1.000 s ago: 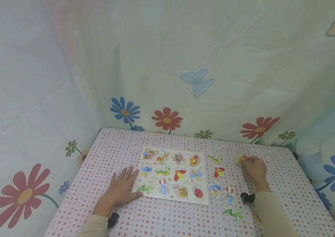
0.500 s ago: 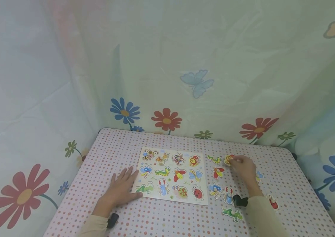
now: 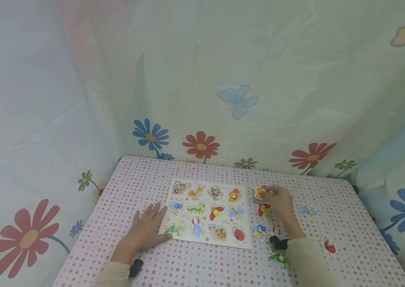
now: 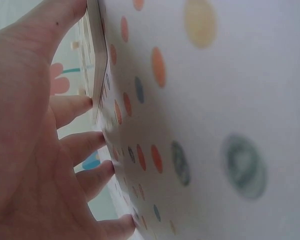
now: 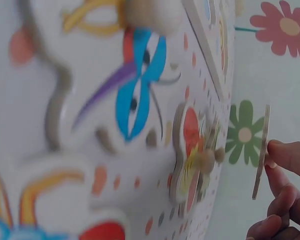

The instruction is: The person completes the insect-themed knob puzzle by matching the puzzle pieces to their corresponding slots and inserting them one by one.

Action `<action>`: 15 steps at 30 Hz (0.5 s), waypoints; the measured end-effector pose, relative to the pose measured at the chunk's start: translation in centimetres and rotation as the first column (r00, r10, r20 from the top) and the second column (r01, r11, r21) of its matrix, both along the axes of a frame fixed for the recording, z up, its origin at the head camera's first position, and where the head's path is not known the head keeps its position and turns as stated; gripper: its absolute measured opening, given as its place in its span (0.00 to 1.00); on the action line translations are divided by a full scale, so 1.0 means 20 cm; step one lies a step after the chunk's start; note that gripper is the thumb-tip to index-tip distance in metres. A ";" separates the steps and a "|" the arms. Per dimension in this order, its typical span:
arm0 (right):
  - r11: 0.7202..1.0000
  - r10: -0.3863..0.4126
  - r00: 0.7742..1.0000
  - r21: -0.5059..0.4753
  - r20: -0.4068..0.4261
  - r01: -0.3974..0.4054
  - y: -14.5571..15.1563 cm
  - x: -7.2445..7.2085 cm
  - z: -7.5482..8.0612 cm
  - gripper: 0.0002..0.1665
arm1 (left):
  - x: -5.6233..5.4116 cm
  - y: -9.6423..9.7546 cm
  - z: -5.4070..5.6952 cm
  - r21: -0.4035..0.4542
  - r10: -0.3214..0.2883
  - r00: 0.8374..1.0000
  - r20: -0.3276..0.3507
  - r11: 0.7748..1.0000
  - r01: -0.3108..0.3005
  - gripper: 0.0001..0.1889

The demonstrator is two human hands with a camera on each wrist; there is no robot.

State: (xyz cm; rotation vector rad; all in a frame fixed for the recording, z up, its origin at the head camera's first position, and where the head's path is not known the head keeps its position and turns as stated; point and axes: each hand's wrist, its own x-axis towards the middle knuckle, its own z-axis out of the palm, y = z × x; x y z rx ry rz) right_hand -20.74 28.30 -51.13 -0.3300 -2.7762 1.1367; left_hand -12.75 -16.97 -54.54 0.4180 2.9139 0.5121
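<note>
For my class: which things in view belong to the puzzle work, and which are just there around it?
Belongs to the work:
puzzle board
left hand, at the board's edge
right hand
red-and-yellow piece, pinched in the right hand's grip
loose insect pieces

Just around it:
dotted table cover
flowered backdrop
black wrist gear

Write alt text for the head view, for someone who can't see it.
A person's right hand holds a red-and-yellow bug piece over a dotted table, just right of a bug puzzle board. Loose pieces lie nearby; the left hand rests, fingers spread, at the board's left edge.
</note>
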 end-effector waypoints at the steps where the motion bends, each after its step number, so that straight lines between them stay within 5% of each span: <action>1: 1.000 0.008 1.000 -0.003 -0.005 -0.008 -0.02 0.00 0.00 0.20 | 0.00 0.00 0.00 0.001 0.000 1.000 0.000 1.000 0.000 0.51; 15: 0.998 0.045 0.999 -0.036 0.011 -0.045 -0.20 -0.03 -0.02 0.20 | 0.00 -0.01 0.00 0.003 -0.005 1.000 0.006 1.000 0.005 0.51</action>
